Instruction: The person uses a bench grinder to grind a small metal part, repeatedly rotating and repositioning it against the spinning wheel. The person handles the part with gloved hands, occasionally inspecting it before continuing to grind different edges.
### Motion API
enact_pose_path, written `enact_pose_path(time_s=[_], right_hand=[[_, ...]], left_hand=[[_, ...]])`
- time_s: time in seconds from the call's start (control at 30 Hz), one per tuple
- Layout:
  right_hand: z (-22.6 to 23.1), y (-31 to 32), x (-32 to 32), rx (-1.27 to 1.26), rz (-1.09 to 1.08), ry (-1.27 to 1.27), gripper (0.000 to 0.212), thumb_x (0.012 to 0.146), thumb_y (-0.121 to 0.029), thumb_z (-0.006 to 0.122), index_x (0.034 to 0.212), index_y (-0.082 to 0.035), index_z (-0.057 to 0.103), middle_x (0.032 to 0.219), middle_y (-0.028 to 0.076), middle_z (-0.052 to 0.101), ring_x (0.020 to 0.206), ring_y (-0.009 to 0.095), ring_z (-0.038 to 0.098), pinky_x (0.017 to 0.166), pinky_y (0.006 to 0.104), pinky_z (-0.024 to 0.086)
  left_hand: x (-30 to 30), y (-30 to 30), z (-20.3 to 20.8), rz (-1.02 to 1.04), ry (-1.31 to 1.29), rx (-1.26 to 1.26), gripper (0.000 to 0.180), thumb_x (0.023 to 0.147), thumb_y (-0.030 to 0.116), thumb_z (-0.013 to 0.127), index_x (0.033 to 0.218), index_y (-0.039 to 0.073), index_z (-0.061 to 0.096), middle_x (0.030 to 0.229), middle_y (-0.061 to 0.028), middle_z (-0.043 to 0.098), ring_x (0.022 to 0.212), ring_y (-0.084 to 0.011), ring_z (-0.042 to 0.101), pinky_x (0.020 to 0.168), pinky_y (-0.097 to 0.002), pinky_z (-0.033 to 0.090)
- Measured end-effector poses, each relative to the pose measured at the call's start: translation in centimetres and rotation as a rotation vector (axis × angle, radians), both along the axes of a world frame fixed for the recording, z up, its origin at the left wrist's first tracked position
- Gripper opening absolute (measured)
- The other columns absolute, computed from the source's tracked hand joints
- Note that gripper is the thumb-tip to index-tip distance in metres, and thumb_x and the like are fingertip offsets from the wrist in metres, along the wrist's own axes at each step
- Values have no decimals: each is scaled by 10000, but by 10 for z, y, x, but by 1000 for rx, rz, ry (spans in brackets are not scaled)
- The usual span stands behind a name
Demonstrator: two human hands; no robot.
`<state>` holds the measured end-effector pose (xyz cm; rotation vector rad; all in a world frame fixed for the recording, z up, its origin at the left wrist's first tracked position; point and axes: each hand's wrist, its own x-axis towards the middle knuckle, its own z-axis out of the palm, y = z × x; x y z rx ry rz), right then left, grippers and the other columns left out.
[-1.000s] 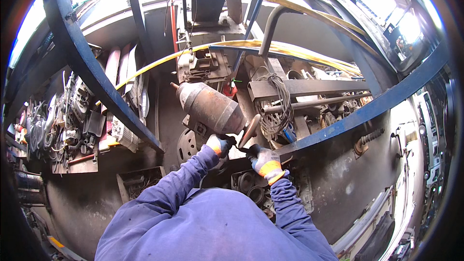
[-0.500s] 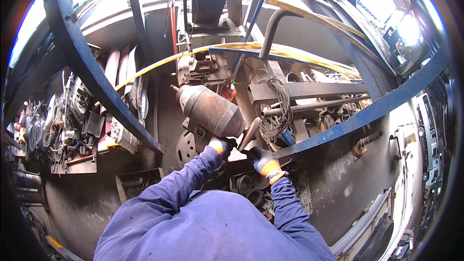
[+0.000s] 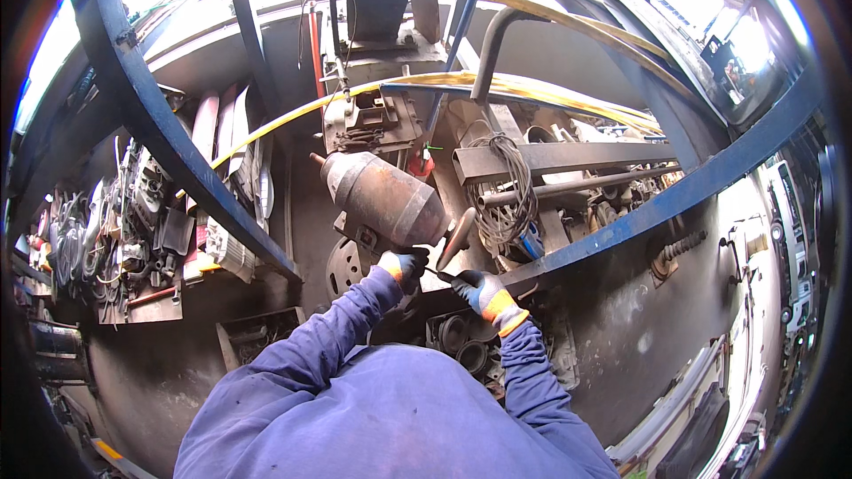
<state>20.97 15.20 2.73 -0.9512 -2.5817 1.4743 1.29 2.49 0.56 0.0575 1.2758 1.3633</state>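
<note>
At the centre of a cluttered workshop, seen from above, a rusty metal cylinder [image 3: 388, 200] is set at a slant, its narrow neck pointed to the upper left. By its lower right end, a brown disc [image 3: 456, 238] is seen nearly edge-on. Both hands are gloved and brought close to this end, with blue-purple sleeves [image 3: 351, 324] reaching up from the lower edge.

The left hand [image 3: 401, 270] is placed just below the cylinder's end. Its dark-tipped fingers [image 3: 415, 268] are curled inward; whether anything is pinched by them cannot be told. The right hand [image 3: 484, 294], marked by an orange cuff, is held below the disc and to its right. Its fingers are closed around the end of a thin dark bar [image 3: 436, 272], which is pointed toward the left hand. Whether the bar is touched by the left hand cannot be made out.

Below the cylinder, to the left, a round plate [image 3: 342, 268] pierced with holes is partly hidden. Round metal parts [image 3: 461, 341] are gathered under the right hand, near the floor [image 3: 612, 319]. To the right, a coil of wire [image 3: 508, 204] is hung over a metal beam [image 3: 568, 158], with a pipe [image 3: 590, 185] laid beneath. Across the background, a yellow hose [image 3: 266, 127] is stretched, and the whole area is framed by blue beams [image 3: 164, 115].
</note>
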Motion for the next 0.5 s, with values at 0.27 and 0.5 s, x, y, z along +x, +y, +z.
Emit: enact_pose_path(time_s=[0.27, 0.5], right_hand=[[5, 8, -2, -112, -23, -73, 305, 890, -233, 704, 1095, -8, 693, 972, 122, 736, 878, 183, 663, 807, 318, 503], [-11, 6, 2, -1, -50, 14, 330, 875, -268, 710, 1095, -22, 695, 964, 143, 735, 886, 227, 685, 788, 346, 511]], left_hand=[[-12, -4, -34, -615, 724, 101, 500, 798, 84, 697, 1278, 104, 558, 755, -30, 610, 611, -152, 584, 541, -328, 499], [-18, 6, -65, -337, 680, 287, 431, 802, 144, 722, 1194, 34, 580, 765, -60, 613, 595, -155, 573, 542, -318, 492]])
